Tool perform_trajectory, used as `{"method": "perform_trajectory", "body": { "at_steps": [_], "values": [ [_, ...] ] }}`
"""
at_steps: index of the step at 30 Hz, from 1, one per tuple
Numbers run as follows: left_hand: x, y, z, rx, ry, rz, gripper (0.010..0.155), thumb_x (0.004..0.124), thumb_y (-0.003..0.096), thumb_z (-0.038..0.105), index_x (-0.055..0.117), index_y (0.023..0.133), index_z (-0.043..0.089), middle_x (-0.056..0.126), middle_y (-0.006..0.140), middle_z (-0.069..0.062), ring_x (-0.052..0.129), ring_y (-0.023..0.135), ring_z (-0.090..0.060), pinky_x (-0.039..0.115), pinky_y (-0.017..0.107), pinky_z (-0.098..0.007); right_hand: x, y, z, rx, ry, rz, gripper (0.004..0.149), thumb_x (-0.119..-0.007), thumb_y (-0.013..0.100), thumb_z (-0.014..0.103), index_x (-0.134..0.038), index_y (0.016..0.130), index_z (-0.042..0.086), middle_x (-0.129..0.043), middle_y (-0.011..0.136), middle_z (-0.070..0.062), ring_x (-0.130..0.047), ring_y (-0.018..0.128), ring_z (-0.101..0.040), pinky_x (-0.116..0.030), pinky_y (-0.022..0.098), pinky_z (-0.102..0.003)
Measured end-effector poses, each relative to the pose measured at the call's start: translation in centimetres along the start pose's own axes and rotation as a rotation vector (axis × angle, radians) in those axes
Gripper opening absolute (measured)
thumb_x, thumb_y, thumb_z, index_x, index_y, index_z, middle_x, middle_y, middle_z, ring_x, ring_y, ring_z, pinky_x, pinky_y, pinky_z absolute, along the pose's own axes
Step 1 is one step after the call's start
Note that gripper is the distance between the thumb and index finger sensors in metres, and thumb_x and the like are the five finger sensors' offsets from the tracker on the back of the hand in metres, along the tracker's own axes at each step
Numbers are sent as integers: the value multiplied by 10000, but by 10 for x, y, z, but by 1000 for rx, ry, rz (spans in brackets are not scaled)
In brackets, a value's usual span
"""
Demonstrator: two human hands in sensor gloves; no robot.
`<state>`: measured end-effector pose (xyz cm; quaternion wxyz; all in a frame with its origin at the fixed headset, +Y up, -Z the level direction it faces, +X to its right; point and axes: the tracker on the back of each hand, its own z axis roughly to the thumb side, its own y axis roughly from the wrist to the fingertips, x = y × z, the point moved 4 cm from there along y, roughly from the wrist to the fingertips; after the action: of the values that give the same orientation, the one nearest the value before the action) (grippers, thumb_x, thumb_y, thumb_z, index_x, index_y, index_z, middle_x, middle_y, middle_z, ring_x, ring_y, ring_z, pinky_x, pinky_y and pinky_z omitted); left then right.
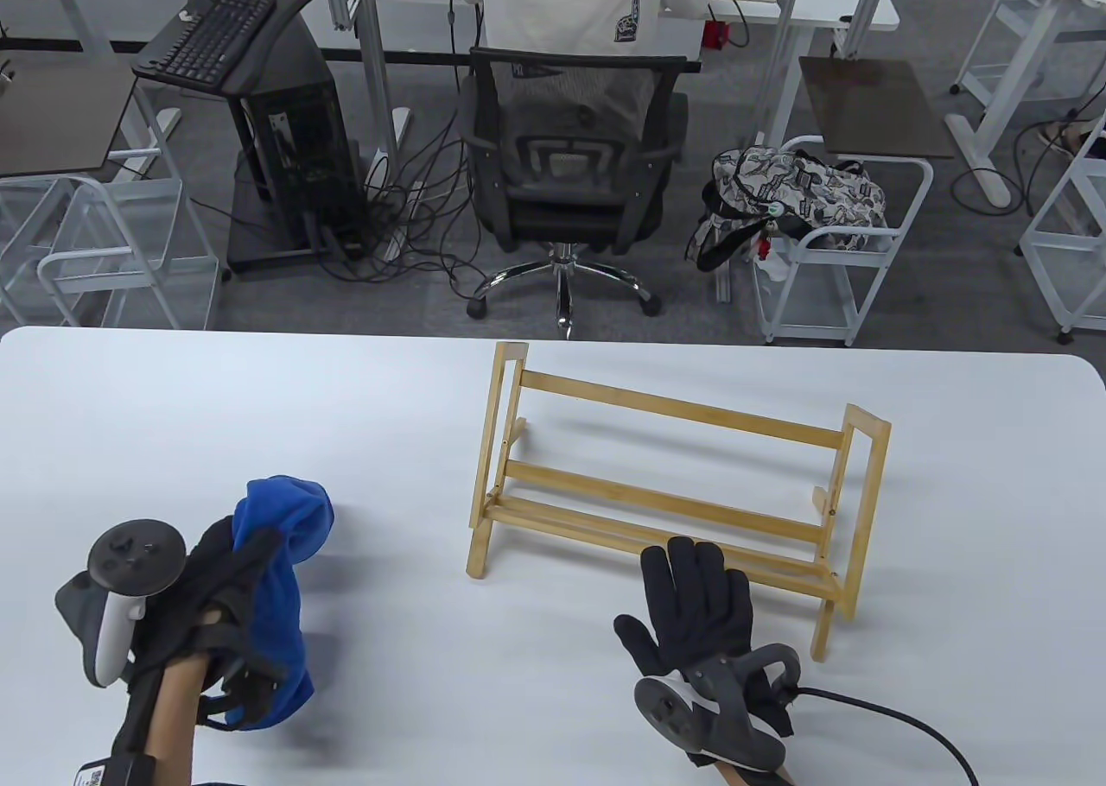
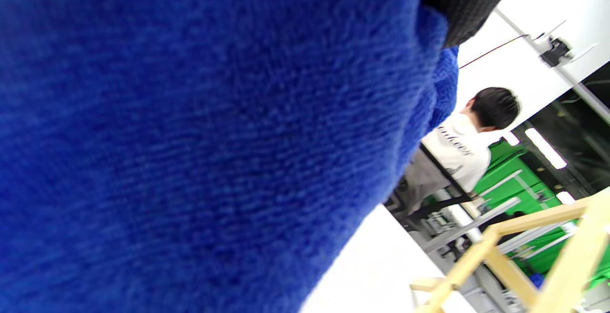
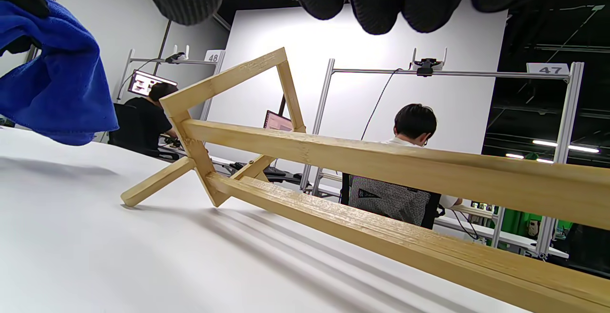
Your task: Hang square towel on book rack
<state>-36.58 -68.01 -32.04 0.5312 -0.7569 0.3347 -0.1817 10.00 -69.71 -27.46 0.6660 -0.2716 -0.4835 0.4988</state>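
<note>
Gripping blue towel point(image 1: 281, 579) in L hand point(image 1: 220, 596), bunched, lifted off white table point(image 1: 173, 406); cloth hangs below the grip. R hand point(image 1: 696, 605) flat, fingers spread wide, holding nothing, fingertips at front lower rail of bamboo rack point(image 1: 674, 492). Rack stands well right of towel grip.

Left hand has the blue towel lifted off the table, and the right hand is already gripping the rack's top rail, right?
Not quite. The left hand does hold the blue towel up, but the right hand lies open by the rack's bottom rail, gripping nothing, as the table view shows.
</note>
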Motion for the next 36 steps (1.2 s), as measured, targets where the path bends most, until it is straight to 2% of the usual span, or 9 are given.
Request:
{"method": "perform_trajectory", "body": {
  "at_steps": [7,17,23,25,26,27,36],
  "values": [
    [5,-11,26,106,-172,-58,667,735,555,573,581,1086,200,973,821,18,1017,683,-197,852,495,-415,0,-1,-1,-2,19,-5,741,-610,654,441,-410,1136,-85,-458,1117,-415,-477,963,-647,-473,631,-770],
    [21,-28,69,252,-324,-134,673,711,574,563,497,1118,230,953,860,11,1014,687,-185,855,492,-401,1,-2,-3,-8,61,-23,735,-611,653,440,-419,1133,-82,-484,1112,-406,-507,958,-637,-494,629,-763],
    [35,-38,93,320,-372,-186,678,702,581,554,466,1126,227,924,916,-13,1022,664,-159,862,478,-385,3,-3,-7,-20,122,-46,722,-613,652,437,-436,1128,-76,-558,1090,-385,-587,939,-608,-551,619,-740],
    [41,-41,102,338,-383,-203,682,701,584,549,455,1130,221,907,941,-24,1024,658,-153,864,473,-381,5,-3,-10,-29,156,-57,716,-612,652,436,-443,1125,-74,-611,1071,-366,-642,920,-585,-592,610,-719],
    [44,-43,106,350,-388,-214,673,769,581,450,453,1129,222,906,942,-22,1024,657,-150,864,473,-379,5,-4,-12,-34,174,-59,715,-612,651,436,-444,1125,-74,-635,1062,-354,-669,911,-572,-613,606,-707],
    [46,-43,109,354,-389,-220,683,699,585,548,453,1129,217,909,937,-23,1025,654,-150,864,471,-378,5,-4,-13,-38,187,-62,716,-607,651,438,-440,1125,-73,-663,1049,-339,-700,898,-555,-640,597,-689],
    [84,-51,139,411,-336,-283,694,686,590,550,430,1132,201,877,978,-19,1024,656,-139,865,472,-370,3,-5,-30,-91,488,-80,683,-585,652,434,-500,1105,-69,-818,938,-271,-867,769,-479,-752,520,-615]
  ]
}}
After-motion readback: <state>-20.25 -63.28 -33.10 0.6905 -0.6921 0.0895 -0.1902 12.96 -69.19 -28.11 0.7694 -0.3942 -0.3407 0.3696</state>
